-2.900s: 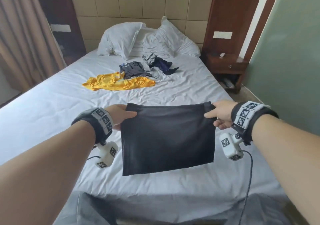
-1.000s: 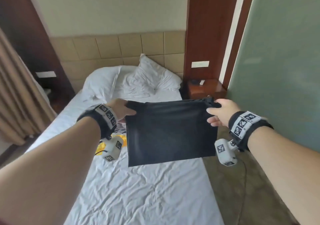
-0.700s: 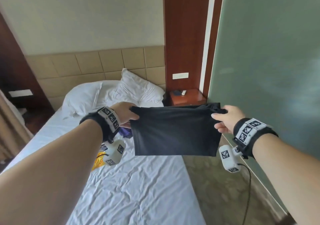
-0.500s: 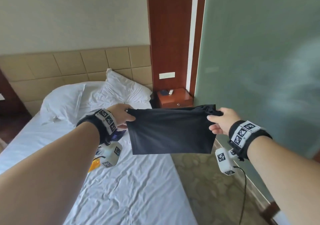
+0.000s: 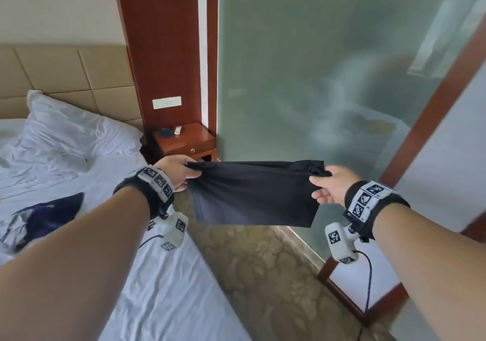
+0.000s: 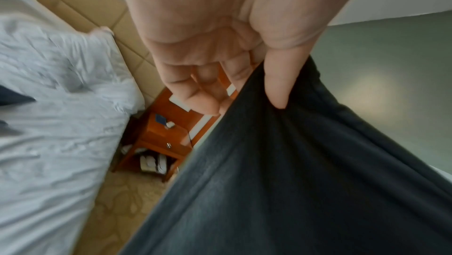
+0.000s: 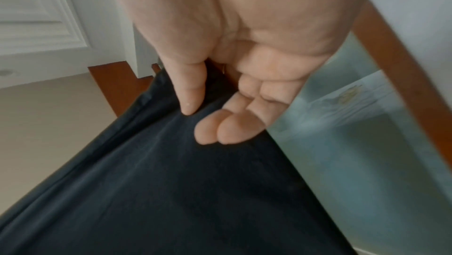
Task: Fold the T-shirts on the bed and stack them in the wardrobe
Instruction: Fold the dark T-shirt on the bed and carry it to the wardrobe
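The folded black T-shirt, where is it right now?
Head view, centre: the folded black T-shirt hangs between left hand and right hand, over the carpet.

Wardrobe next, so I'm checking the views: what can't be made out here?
- Wardrobe: in no view.
- Folded black T-shirt: its layers are hidden, the head view showing one face.
- Left hand, right hand: fingers behind the cloth hidden.
- Frosted glass panel: what's behind is blurred.
- Nightstand: small items unidentifiable.

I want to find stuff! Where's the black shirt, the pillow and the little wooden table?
black shirt [image 5: 252, 196], head view, middle of the cloth.
pillow [image 5: 73, 133], head view, its front.
little wooden table [image 5: 184, 138], head view, its top.
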Demonstrator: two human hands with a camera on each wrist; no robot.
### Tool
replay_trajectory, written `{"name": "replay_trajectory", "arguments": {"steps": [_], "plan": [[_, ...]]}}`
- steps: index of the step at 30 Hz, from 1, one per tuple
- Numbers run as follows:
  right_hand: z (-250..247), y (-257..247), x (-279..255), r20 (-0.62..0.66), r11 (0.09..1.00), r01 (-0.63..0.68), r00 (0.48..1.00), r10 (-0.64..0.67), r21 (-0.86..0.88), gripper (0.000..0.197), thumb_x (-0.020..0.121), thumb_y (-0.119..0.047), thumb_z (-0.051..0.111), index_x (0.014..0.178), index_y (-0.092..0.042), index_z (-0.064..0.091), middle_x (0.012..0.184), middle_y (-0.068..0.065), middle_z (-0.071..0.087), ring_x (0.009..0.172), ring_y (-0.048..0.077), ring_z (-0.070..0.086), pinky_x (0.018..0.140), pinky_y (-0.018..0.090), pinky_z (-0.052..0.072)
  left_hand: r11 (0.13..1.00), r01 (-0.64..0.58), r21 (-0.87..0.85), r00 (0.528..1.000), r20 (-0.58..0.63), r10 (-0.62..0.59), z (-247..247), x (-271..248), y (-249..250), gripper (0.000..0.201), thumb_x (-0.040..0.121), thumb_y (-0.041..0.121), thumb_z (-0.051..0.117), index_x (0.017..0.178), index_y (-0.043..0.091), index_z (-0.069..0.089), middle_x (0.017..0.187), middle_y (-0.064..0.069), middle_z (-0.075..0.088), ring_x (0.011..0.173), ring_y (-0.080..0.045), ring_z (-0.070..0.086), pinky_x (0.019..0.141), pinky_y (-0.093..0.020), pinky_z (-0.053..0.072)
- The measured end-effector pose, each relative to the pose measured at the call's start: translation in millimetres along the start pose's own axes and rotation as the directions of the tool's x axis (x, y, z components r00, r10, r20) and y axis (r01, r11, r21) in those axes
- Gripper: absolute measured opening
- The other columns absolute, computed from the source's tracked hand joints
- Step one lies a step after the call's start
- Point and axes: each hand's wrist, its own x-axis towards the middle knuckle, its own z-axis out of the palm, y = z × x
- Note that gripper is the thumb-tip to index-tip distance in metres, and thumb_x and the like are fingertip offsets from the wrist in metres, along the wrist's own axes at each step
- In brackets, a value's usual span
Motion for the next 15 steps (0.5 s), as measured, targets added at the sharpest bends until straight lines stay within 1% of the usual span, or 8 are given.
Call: {"name": "replay_trajectory", "arguments": {"steps": [2, 4, 6, 7, 9, 11, 13, 15], "plan": [[-28, 21, -7, -0.057, 0.999, -0.043, 0.998, 0.041, -0.027, 0.059, 0.097, -0.011, 0.067, 0.148, -0.003, 0.04, 0.094, 0.008, 0.063, 0.062, 0.02, 0.067, 0.049, 0.028, 0.058, 0.999, 0.036, -0.039, 0.998, 0.062, -0.033, 41, 13, 1, 0.013, 0.094, 0.006, 0.069, 0.098, 0.019, 0.069, 0.085, 0.0, 0.066, 0.076, -0.015, 0.062, 0.068, -0.029, 0.052], [-64, 41, -18, -0.12, 0.996, -0.082, 0.99, 0.076, -0.047, 0.051, 0.096, -0.012, 0.068, 0.143, -0.004, 0.047, 0.093, 0.008, 0.065, 0.065, 0.021, 0.069, 0.055, 0.032, 0.06, 0.997, 0.05, -0.058, 0.989, 0.145, -0.042, 83, 23, 7, 0.017, 0.092, 0.007, 0.073, 0.104, 0.018, 0.069, 0.09, -0.002, 0.07, 0.08, -0.017, 0.067, 0.072, -0.034, 0.057], [-107, 59, -33, -0.193, 0.992, -0.118, 0.975, 0.108, -0.04, 0.051, 0.095, -0.013, 0.07, 0.142, -0.007, 0.05, 0.095, 0.008, 0.068, 0.066, 0.021, 0.071, 0.058, 0.033, 0.06, 0.997, 0.034, -0.068, 0.975, 0.221, -0.018, 126, 26, 19, 0.019, 0.09, 0.007, 0.075, 0.104, 0.017, 0.068, 0.095, -0.004, 0.07, 0.087, -0.018, 0.068, 0.072, -0.036, 0.059], [-131, 68, -41, -0.223, 0.99, -0.133, 0.967, 0.121, -0.038, 0.049, 0.094, -0.014, 0.071, 0.139, -0.008, 0.053, 0.096, 0.009, 0.069, 0.067, 0.021, 0.071, 0.059, 0.033, 0.06, 0.997, 0.019, -0.074, 0.964, 0.265, 0.002, 148, 24, 28, 0.018, 0.09, 0.006, 0.075, 0.103, 0.016, 0.066, 0.094, -0.004, 0.069, 0.087, -0.018, 0.068, 0.074, -0.036, 0.06], [-177, 89, -59, -0.271, 0.985, -0.171, 0.95, 0.157, -0.029, 0.043, 0.094, -0.015, 0.071, 0.134, -0.01, 0.056, 0.098, 0.009, 0.069, 0.069, 0.021, 0.072, 0.057, 0.032, 0.059, 0.998, -0.006, -0.068, 0.939, 0.341, 0.029, 196, 17, 46, 0.017, 0.091, 0.002, 0.073, 0.098, 0.014, 0.062, 0.084, -0.001, 0.068, 0.077, -0.014, 0.068, 0.076, -0.035, 0.06], [-223, 113, -77, -0.327, 0.978, -0.21, 0.924, 0.198, -0.002, 0.04, 0.093, -0.016, 0.073, 0.13, -0.011, 0.059, 0.096, 0.008, 0.07, 0.066, 0.021, 0.071, 0.05, 0.029, 0.056, 0.999, -0.017, -0.046, 0.905, 0.424, 0.035, 245, 6, 65, 0.019, 0.092, -0.002, 0.07, 0.09, 0.014, 0.06, 0.079, -0.002, 0.068, 0.07, -0.013, 0.069, 0.079, -0.037, 0.061], [-268, 138, -98, -0.382, 0.972, -0.231, 0.896, 0.225, 0.032, 0.033, 0.092, -0.014, 0.073, 0.123, -0.012, 0.061, 0.09, 0.009, 0.069, 0.061, 0.021, 0.068, 0.047, 0.028, 0.055, 1.0, -0.025, -0.011, 0.855, 0.518, 0.027, 296, -7, 81, 0.017, 0.093, -0.004, 0.068, 0.091, 0.011, 0.06, 0.09, -0.01, 0.068, 0.081, -0.022, 0.069, 0.094, -0.048, 0.058], [-314, 166, -120, -0.416, 0.967, -0.249, 0.875, 0.249, 0.055, 0.028, 0.092, -0.013, 0.073, 0.118, -0.017, 0.061, 0.088, 0.009, 0.069, 0.06, 0.02, 0.066, 0.048, 0.029, 0.055, 0.998, -0.041, 0.055, 0.806, 0.592, 0.0, 350, -23, 92, 0.017, 0.092, -0.003, 0.069, 0.098, 0.01, 0.06, 0.1, -0.016, 0.066, 0.093, -0.03, 0.067, 0.099, -0.056, 0.054]]}}
